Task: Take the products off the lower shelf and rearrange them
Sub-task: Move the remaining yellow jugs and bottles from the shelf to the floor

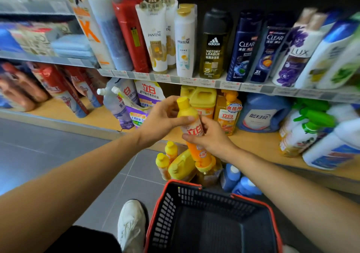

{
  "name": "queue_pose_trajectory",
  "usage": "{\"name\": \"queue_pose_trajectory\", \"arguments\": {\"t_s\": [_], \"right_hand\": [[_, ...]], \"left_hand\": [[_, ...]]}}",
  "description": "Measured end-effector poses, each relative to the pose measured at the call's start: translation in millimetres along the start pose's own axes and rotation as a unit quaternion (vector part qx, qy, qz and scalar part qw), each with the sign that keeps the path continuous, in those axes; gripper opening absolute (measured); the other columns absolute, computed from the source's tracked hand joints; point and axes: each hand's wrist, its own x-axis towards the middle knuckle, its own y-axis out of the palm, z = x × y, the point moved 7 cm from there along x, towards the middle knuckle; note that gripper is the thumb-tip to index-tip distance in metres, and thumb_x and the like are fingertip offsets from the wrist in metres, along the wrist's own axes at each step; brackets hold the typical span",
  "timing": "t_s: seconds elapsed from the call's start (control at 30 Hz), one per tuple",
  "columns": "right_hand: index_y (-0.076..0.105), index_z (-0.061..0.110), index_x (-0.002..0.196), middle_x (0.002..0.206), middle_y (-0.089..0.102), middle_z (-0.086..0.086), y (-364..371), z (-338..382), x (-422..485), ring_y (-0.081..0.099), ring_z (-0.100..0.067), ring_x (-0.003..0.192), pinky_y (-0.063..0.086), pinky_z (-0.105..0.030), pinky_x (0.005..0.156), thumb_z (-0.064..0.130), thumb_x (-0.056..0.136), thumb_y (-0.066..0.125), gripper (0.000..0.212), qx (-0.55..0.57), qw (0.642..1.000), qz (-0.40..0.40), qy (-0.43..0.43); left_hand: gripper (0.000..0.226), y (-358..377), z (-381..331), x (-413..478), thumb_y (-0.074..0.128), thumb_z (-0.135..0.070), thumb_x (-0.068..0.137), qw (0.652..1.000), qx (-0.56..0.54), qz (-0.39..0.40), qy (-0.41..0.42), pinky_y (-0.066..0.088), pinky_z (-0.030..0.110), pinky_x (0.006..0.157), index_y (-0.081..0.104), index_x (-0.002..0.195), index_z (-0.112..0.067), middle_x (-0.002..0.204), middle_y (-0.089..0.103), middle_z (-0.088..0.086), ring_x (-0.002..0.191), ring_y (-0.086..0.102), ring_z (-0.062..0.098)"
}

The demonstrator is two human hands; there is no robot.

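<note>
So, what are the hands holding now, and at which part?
A yellow-capped orange bottle: the left hand grips its upper part just below the cap, the right hand its labelled middle.

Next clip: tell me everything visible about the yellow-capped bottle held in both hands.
The detergent bottle is slim, glossy plastic: yellow cap on, yellow shoulders, white label with red characters, orange lower body. It hangs tilted, cap up and left, in front of the lower shelf. The left hand grips its upper part; the right hand grips its middle.
</note>
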Motion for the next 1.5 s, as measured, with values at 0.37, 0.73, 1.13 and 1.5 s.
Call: {"name": "queue_pose_trajectory", "arguments": {"t_s": [0.37, 0.73, 1.13, 1.5], "right_hand": [[0.065, 0.015, 0.117, 0.11, 0.074, -0.004, -10, 39, -69, 0.07, -0.021, 0.103, 0.055, -0.037, 0.086, 0.021, 0.079, 0.079, 0.042, 0.112, 0.989, 0.057, 0.077], [0.06, 0.007, 0.125, 0.111, 0.071, -0.013, -22, 43, -116, 0.069, -0.026, 0.102, 0.057, -0.037, 0.086, 0.042, 0.06, 0.092, 0.081, 0.263, 0.948, 0.105, 0.145], [0.07, 0.027, 0.103, 0.093, 0.076, 0.006, -43, 9, -119, 0.07, -0.007, 0.084, 0.052, -0.02, 0.069, 0.025, 0.077, 0.085, 0.03, -0.021, 0.991, -0.13, 0.016], [0.061, 0.027, 0.132, 0.106, 0.068, 0.005, -43, 12, -130, 0.064, -0.014, 0.098, 0.055, -0.038, 0.079, 0.039, 0.072, 0.087, 0.066, -0.224, 0.95, -0.216, 0.015]], "left_hand": [[0.038, 25, -61, -43, 0.058, -0.018, 0.098, 0.995, -0.076, 0.056, 0.029, 0.055, 0.038, 0.101, 0.06, 0.136, -0.015, 0.127, 0.07, 0.013, 0.119, 0.066, 0.025], [0.039, 78, -47, -44, 0.053, -0.023, 0.1, 0.971, -0.228, 0.065, -0.034, 0.054, 0.037, 0.102, 0.06, 0.138, -0.021, 0.131, 0.069, 0.008, 0.126, 0.063, 0.026], [0.037, 68, -24, -53, 0.069, 0.001, 0.09, 0.992, -0.106, -0.058, 0.045, 0.059, 0.038, 0.094, 0.065, 0.126, 0.006, 0.116, 0.073, 0.017, 0.111, 0.07, 0.031], [0.031, 61, -29, -59, 0.079, -0.027, 0.086, 0.99, 0.05, -0.107, 0.082, 0.06, 0.05, 0.082, 0.077, 0.112, -0.01, 0.102, 0.077, 0.003, 0.094, 0.073, 0.026]]}}
